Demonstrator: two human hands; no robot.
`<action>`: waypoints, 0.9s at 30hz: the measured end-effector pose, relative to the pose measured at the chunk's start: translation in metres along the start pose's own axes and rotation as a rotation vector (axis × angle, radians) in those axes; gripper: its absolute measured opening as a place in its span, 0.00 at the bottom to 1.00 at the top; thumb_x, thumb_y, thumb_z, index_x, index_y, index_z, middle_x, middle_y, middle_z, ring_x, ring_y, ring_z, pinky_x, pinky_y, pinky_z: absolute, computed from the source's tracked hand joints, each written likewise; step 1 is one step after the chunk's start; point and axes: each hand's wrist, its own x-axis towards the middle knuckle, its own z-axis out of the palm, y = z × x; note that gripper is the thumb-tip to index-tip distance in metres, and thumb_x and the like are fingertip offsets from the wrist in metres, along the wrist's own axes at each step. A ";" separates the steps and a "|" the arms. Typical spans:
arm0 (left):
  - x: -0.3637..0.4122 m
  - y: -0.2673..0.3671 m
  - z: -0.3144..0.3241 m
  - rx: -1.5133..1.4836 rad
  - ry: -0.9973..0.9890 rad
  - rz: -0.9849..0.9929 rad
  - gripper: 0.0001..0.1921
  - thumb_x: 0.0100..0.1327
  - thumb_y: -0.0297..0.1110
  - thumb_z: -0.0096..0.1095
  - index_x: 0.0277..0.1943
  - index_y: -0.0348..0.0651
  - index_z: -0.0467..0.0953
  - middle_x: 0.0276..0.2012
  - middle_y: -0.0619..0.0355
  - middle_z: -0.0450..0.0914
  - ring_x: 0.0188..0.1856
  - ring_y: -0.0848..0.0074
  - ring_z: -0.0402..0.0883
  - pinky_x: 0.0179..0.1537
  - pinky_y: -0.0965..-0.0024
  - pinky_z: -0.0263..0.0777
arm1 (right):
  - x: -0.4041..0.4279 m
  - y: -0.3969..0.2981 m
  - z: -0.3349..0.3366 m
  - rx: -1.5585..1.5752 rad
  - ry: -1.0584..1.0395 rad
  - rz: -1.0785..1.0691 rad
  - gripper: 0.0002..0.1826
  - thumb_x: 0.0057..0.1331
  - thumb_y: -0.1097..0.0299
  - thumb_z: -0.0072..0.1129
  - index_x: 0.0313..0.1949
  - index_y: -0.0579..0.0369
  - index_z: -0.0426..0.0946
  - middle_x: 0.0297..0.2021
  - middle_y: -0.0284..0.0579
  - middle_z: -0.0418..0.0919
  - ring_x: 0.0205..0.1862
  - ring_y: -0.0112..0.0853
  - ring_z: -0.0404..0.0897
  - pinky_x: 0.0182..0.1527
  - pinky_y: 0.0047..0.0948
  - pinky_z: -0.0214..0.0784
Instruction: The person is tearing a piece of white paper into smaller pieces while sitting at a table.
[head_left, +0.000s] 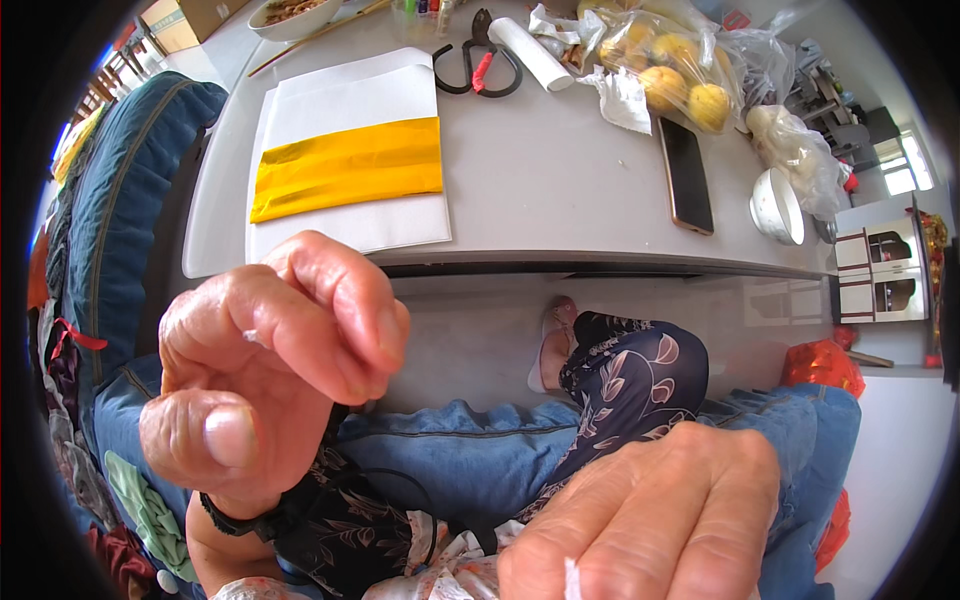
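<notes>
Raised close to the camera, my left hand (270, 352) has its fingers curled and the thumb held away from them. Nothing shows in its grasp; a small white fleck clings to one finger. My right hand (652, 517) is at the lower edge with its back towards me, its fingertips out of frame. A white sliver (572, 579) shows against its fingers; whether it is gripped cannot be told. Beyond the left hand, a shiny yellow foil strip (349, 169) lies across white paper sheets (352, 86) on the grey table (540, 187). Black-handled scissors (480, 64) lie behind them.
A white roll (531, 54), crumpled tissue (622, 101) and bagged yellow fruit (664, 86) lie at the back. A phone (686, 176) and a tilted white bowl (776, 206) are at the right. Chopsticks (319, 37) rest near a food bowl (292, 19). Blue denim-like covers (457, 442) surround my legs.
</notes>
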 end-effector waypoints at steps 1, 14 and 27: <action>0.000 0.001 0.000 0.013 -0.011 0.000 0.16 0.53 0.45 0.64 0.26 0.39 0.72 0.31 0.57 0.70 0.33 0.75 0.63 0.34 0.68 0.54 | -0.001 0.000 -0.001 -0.007 -0.039 0.026 0.18 0.60 0.60 0.65 0.20 0.62 0.77 0.18 0.48 0.75 0.18 0.33 0.73 0.19 0.28 0.61; -0.002 -0.004 -0.009 0.095 -0.005 0.042 0.17 0.55 0.46 0.60 0.28 0.39 0.70 0.32 0.56 0.69 0.33 0.74 0.61 0.35 0.68 0.54 | 0.006 0.000 -0.033 -0.176 -0.382 0.136 0.09 0.60 0.69 0.64 0.27 0.61 0.76 0.24 0.49 0.76 0.28 0.36 0.76 0.29 0.29 0.68; -0.001 -0.009 -0.014 0.243 0.057 0.078 0.20 0.54 0.38 0.56 0.39 0.25 0.77 0.36 0.47 0.78 0.38 0.66 0.73 0.44 0.68 0.65 | 0.032 -0.002 -0.121 -0.292 0.035 0.563 0.27 0.68 0.38 0.42 0.47 0.49 0.70 0.50 0.59 0.72 0.54 0.47 0.72 0.50 0.44 0.70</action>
